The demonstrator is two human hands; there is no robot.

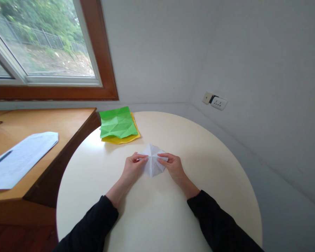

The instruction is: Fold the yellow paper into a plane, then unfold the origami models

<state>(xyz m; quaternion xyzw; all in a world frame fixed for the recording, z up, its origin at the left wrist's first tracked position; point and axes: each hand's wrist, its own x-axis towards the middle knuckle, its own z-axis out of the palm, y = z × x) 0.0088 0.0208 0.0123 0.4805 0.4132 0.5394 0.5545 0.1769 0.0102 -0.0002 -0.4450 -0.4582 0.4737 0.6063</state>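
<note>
Round table [199,147]: white folded paper [152,161] (hand-pinched) points toward the person.

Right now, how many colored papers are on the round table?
2: a green sheet lying on a yellow sheet, beyond the hands. More could hide beneath.

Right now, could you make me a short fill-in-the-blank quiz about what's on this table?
1. Both hands, left hand and right hand, pinch a folded sheet of ____ paper.
2. The green sheet lies on top of a ____ sheet.
3. The table top is ____ in shape.

Missing words: white; yellow; round
</note>
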